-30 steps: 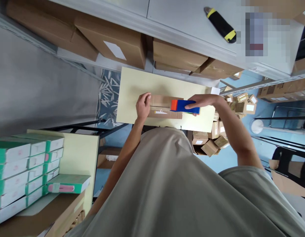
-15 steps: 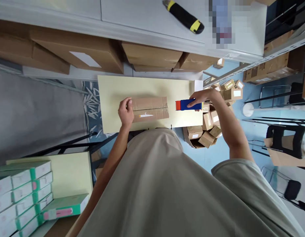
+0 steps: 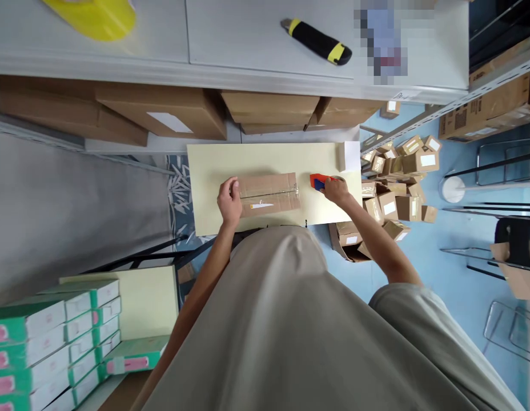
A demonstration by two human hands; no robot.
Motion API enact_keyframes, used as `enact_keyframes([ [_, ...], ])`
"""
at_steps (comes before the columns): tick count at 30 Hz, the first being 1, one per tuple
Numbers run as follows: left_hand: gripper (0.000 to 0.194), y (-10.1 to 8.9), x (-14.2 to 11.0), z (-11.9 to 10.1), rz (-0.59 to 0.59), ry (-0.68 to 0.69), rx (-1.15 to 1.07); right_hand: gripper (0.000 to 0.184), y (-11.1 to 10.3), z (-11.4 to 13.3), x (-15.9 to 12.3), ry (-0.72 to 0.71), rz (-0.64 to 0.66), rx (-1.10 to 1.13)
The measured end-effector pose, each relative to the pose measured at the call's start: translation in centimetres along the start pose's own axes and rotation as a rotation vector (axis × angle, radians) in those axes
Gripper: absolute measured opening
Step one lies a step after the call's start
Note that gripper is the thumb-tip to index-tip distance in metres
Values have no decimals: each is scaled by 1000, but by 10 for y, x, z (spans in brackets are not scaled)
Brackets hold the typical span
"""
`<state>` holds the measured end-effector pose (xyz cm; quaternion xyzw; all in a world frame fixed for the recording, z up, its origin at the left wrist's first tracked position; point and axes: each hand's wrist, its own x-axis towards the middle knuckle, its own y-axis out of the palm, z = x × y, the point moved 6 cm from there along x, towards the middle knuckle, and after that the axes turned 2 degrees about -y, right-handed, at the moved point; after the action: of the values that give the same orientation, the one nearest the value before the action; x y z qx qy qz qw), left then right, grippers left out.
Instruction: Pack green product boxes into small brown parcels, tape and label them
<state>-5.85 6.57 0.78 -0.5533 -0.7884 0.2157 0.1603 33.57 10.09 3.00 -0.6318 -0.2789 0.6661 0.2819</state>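
Note:
A taped brown cardboard box (image 3: 269, 194) lies on a pale yellow table (image 3: 231, 162) far below me. My left hand (image 3: 229, 200) is curled against the box's left end. My right hand (image 3: 334, 190) is closed over a red and blue tape dispenser (image 3: 317, 181), which rests on the table just right of the box. Only the dispenser's red end and a bit of blue show beyond my fingers.
A grey shelf top holds a black and yellow utility knife (image 3: 317, 41) and a yellow object (image 3: 93, 14). Large cartons (image 3: 162, 114) sit beneath it. Many small boxes (image 3: 397, 182) lie on the blue floor at right. Green and white boxes (image 3: 46, 337) are stacked lower left.
My right hand has drawn the tape dispenser off the box to the right and lowered it to the table. My left hand stays at the box's left end.

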Motion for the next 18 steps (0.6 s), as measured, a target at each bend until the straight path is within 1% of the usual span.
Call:
enact_keyframes([
  [1,52,0,0,-1,-1,-8,4,52,10,-6,-3,53,-55,15],
  [2,52,0,-1,-2,-1,-15,9,53,21,-11,-6,83,-83,42],
  [4,53,0,0,-5,1,-29,18,52,41,-18,-9,126,-118,96],
  [6,54,0,0,-7,15,-30,28,47,55,-19,-12,156,-142,147],
  [8,59,-1,-1,-9,48,-18,41,44,60,-17,-18,210,-189,180],
  [10,68,-2,-5,-10,85,-12,50,45,54,-10,-28,272,-287,218],
  [11,74,-3,-9,-10,87,-22,51,47,48,-3,-35,281,-351,248],
  [12,80,-5,-15,-9,76,-43,53,49,42,7,-41,257,-413,290],
  [13,86,-7,-21,-8,51,-73,58,52,35,21,-46,199,-458,345],
  [14,91,-8,-28,-7,23,-109,70,55,31,38,-51,115,-473,408],
  [16,95,-7,-42,-7,-5,-196,109,63,26,75,-54,-40,-413,514],
  [17,93,-4,-47,-7,-2,-249,133,68,26,91,-54,-68,-359,539],
  [18,91,-1,-52,-6,8,-304,158,74,27,103,-52,-57,-316,544],
])
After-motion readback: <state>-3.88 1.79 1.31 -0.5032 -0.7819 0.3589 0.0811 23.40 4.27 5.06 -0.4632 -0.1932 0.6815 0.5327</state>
